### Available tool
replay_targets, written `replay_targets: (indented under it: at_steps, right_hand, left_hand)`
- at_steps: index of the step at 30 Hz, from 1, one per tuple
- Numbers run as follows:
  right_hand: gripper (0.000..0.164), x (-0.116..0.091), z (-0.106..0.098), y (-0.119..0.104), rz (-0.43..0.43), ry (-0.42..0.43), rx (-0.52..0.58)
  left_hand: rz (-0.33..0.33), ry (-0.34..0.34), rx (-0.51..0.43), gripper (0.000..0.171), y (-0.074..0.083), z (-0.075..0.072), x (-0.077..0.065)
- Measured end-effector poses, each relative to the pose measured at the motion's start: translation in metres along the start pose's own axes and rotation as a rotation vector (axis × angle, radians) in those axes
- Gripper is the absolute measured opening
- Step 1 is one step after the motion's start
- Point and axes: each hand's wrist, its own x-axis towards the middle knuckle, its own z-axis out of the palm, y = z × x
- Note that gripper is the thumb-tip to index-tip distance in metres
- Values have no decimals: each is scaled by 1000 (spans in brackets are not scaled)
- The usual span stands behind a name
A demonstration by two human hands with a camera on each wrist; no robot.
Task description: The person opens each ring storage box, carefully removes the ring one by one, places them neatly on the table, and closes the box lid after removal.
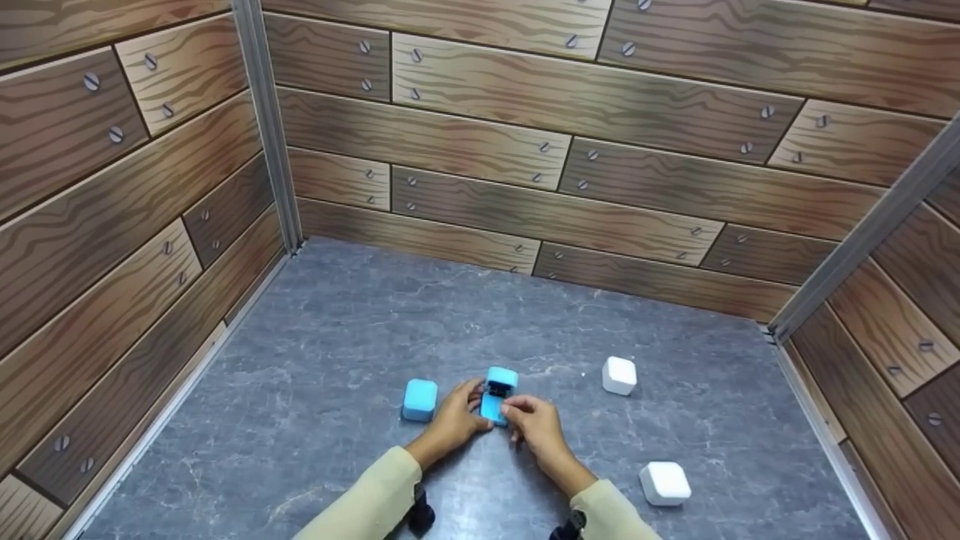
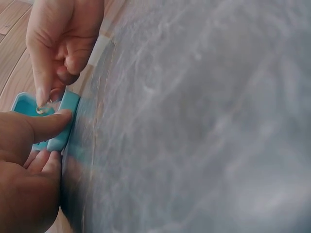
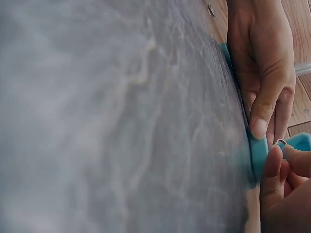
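Smooth, rounded and turquoise, a small hinged ring box stands open on a dark grey, marble-veined tabletop, its lid raised toward twelve o'clock and a dark patch showing between lid and base. The left hand comes in at about nine o'clock and is closed around it; the left wrist view shows the thumb laid over one turquoise edge, with fingertips against the opposite side. The right hand, at four o'clock, is bunched, and its thumb and forefinger pinch a thin, shiny, metallic-looking ring right at the box's opening. Whether the ring touches the inside cannot be made out.

Boxes number four in all: two turquoise, two white. Measured from the open one in the head view, the closed turquoise box sits at nine o'clock, just beyond the left hand. One glossy white box lies between two and three o'clock, the other white box at about four, well apart from both hands; each is a cube with softened corners.

Two cream cloth sleeves cover the forearms. Around the tabletop rise three walls patterned as grained planks with slotted screws, and two grey, metal-looking posts mark the far corners at eleven and two o'clock.
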Motion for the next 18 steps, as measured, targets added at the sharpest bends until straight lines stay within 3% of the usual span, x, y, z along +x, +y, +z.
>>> replay_targets:
  at_steps: [12, 18]
  right_hand:
    - [16, -22, 2, 0, 19, -15, -59]
    - [15, -32, 5, 2, 7, -63, -128]
  left_hand:
    - [29, 7, -3, 82, 0, 0, -1]
    - [32, -7, -8, 81, 0, 1, -1]
